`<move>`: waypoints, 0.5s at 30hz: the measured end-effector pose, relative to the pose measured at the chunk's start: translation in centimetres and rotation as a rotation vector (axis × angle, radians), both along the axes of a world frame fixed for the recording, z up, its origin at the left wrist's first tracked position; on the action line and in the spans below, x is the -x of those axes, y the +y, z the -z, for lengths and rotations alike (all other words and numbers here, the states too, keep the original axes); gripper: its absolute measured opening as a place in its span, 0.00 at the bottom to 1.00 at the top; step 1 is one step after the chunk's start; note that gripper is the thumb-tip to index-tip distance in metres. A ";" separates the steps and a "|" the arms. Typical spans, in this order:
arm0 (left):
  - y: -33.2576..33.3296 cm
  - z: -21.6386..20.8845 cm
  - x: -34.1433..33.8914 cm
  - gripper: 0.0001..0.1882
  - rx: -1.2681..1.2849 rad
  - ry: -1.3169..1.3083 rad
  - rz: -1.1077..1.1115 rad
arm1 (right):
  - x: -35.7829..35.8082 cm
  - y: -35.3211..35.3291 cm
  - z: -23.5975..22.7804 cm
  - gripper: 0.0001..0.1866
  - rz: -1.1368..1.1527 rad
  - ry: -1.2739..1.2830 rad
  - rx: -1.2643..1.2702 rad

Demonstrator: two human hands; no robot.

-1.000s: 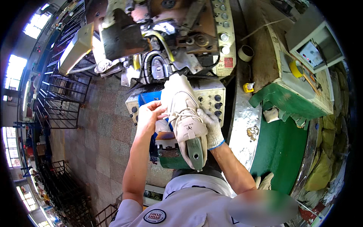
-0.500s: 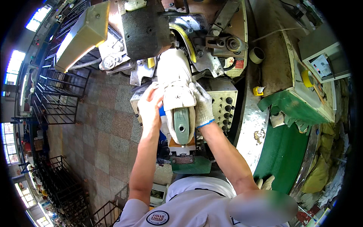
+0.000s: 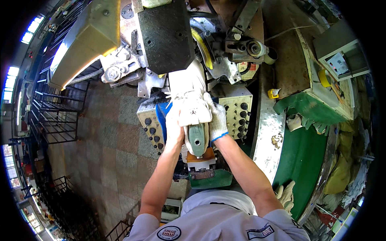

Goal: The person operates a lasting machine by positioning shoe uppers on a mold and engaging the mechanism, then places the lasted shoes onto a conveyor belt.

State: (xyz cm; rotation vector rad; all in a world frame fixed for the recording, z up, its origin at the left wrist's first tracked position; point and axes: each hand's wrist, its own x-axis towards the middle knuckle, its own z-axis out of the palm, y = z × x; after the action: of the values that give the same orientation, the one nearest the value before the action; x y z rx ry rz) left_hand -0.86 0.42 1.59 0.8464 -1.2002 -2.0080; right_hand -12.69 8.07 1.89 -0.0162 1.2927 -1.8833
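A white shoe upper [image 3: 194, 113] is stretched over a green shoe last [image 3: 197, 136]. Its toe end points away from me under the machine's dark metal block [image 3: 165, 38], while the heel end with the last's round hole faces me. My bare left hand [image 3: 174, 125] is closed against the upper's left side, its fingertips partly hidden. On the opposite side my right hand [image 3: 218, 119], in a white knit glove with a blue cuff, grips the upper, thumb up along its edge. Beneath the heel sits a brown pad [image 3: 202, 156] on a metal support.
Control boxes with black knobs [image 3: 243, 114] flank the shoe. A beige guard [image 3: 86, 44] juts out at upper left, above dark metal racks [image 3: 60, 116]. To the right are a green conveyor belt [image 3: 299, 160], a workbench with a yellow tape roll [image 3: 324, 78], and loose gloves [image 3: 286, 197].
My left hand has come in from loosely spread fingers to press against the shoe's side. The right hand stays on its side. The whole view has shifted slightly.
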 end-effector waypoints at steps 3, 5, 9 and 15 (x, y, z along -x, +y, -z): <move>0.7 0.6 1.0 0.24 -0.058 0.041 -0.085 | 0.4 0.2 -0.2 0.22 -0.027 0.186 -0.078; 0.9 0.3 1.4 0.24 0.004 0.006 -0.084 | 0.8 0.1 -0.4 0.22 -0.037 0.232 -0.107; 0.6 1.9 0.5 0.26 -0.008 0.062 -0.062 | 0.7 0.3 -1.5 0.23 -0.083 0.243 -0.122; 4.1 5.5 -7.9 0.36 0.215 -0.638 -0.199 | 2.6 9.0 -0.5 0.36 0.014 0.190 -0.036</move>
State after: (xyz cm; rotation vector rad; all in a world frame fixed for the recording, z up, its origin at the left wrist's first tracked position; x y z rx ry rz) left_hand 7.07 4.53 -3.95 1.4898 -1.5606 -1.4508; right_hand -15.26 17.07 2.39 -0.1715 1.4567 -1.9064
